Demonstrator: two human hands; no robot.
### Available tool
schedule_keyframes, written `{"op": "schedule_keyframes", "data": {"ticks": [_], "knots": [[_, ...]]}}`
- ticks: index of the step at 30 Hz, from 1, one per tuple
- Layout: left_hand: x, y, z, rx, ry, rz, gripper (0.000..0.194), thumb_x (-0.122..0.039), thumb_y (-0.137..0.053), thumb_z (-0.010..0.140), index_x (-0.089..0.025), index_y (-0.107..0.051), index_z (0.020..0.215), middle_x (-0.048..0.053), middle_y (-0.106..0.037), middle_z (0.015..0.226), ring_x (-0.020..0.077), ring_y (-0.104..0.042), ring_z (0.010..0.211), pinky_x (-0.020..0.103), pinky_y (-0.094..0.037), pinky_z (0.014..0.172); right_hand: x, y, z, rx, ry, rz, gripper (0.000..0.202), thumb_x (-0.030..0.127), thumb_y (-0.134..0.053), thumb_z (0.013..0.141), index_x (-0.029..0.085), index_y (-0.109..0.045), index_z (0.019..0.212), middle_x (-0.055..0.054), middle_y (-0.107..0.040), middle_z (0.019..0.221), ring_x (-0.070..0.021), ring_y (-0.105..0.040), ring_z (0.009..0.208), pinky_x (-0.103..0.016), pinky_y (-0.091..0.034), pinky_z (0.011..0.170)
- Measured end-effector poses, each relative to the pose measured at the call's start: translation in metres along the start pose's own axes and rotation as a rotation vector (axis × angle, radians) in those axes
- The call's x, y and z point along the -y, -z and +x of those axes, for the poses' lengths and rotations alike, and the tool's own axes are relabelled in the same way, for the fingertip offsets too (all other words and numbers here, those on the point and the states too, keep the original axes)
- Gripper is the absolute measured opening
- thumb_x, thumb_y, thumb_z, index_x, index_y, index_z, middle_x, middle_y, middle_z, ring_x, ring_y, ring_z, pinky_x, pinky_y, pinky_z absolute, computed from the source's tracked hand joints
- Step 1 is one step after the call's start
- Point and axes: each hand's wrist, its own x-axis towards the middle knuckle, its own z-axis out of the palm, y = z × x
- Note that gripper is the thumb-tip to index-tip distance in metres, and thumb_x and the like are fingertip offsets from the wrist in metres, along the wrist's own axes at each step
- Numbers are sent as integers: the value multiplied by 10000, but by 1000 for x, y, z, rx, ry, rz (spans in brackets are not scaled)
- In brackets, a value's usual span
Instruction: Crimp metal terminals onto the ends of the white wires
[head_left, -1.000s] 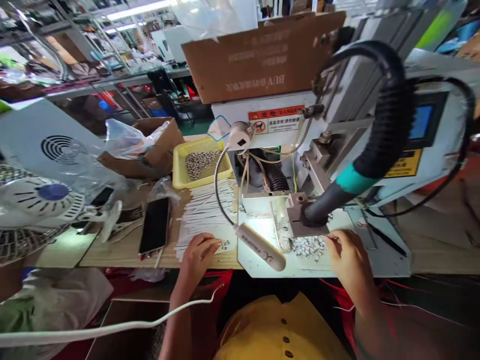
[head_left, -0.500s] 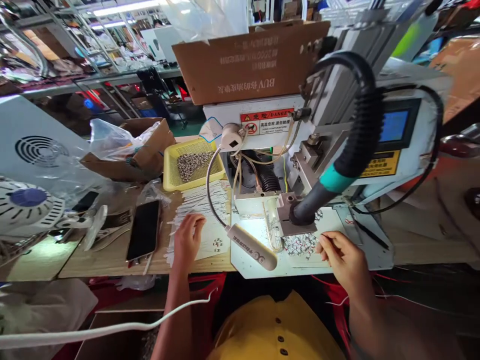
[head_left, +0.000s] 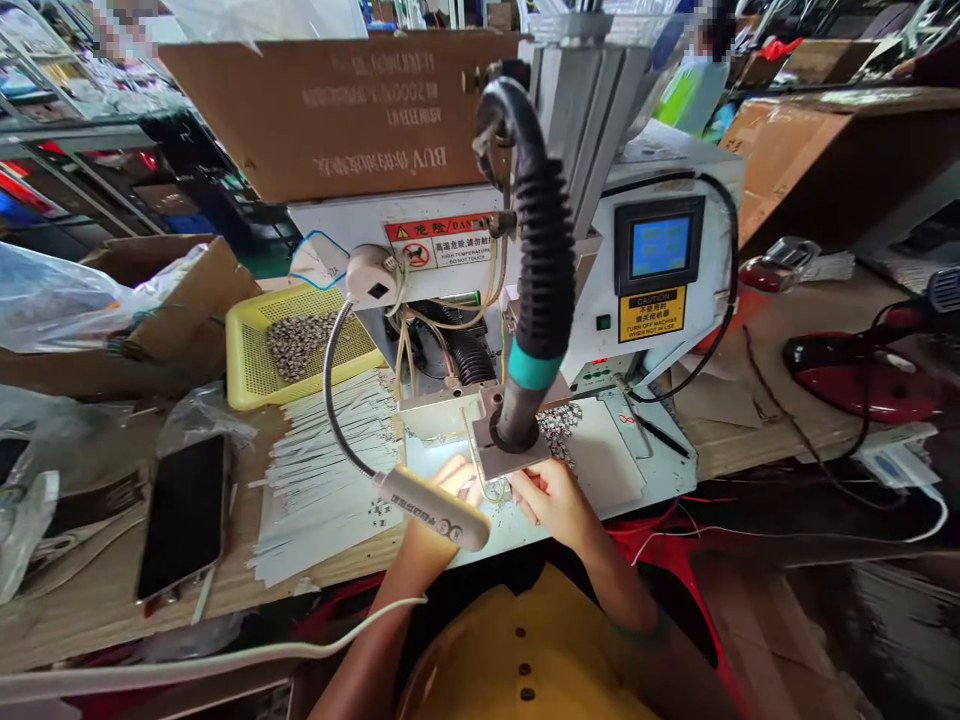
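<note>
My left hand (head_left: 454,478) and my right hand (head_left: 553,497) meet at the lit work plate (head_left: 600,470) of a white bench machine (head_left: 675,330). They are just below a small metal block (head_left: 487,460) that carries a black ribbed hose (head_left: 541,260). The head of a white gooseneck lamp (head_left: 435,508) hides part of the left hand. The right hand's fingers are drawn together and point left at the block. Whatever either hand pinches is too small to see. A heap of small metal parts (head_left: 559,420) lies beyond the right hand.
White strips (head_left: 322,470) are spread left of the machine. Behind them stands a yellow basket (head_left: 244,385) of small parts. A phone (head_left: 184,515) lies at the left, near a cardboard box (head_left: 187,310) and plastic bags. A red device (head_left: 862,370) and cables sit at the right.
My left hand left the white strips and moved right to the block. My right hand moved left from the parts heap to meet it. The view swung to the right.
</note>
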Motion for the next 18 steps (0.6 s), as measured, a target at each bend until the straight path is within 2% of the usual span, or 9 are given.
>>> {"op": "schedule_keyframes", "data": {"ticks": [2,5,10,13,18], "knots": [[-3,-1,1,38,18,-45,336,-243,-422,866,-249,-487,536,-25,-423,445,165,-537,548,272,-483,548,-4,0,1,9,2,6,320,395,-513,872,203,-425,631,59,-441,511,-56,-375,346,-213,-261,343],[-4,0,0,61,35,-85,363,-235,-408,867,-249,-383,505,-20,-409,476,161,-526,574,272,-476,562,-6,1,2,16,12,6,319,384,-512,874,205,-418,627,65,-417,494,-56,-365,355,-214,-259,350],[-1,-3,-3,63,71,-96,340,-248,-425,856,-245,-390,517,-27,-358,465,159,-487,551,278,-476,560,-4,0,2,7,18,0,278,336,-534,860,207,-419,642,62,-410,501,-58,-356,369,-212,-248,345],[2,-5,-4,21,78,-82,334,-272,-459,841,-242,-409,512,-32,-343,466,146,-423,502,280,-474,537,-2,0,1,-1,22,-1,243,302,-528,856,215,-416,658,59,-416,517,-61,-356,377,-213,-268,348],[-2,-3,-1,-34,52,-118,422,-358,-449,850,-247,-354,454,-34,-284,462,137,-342,472,287,-476,515,0,0,1,-2,22,-12,214,292,-516,851,222,-424,672,56,-428,529,-67,-347,387,-212,-293,353]]}}
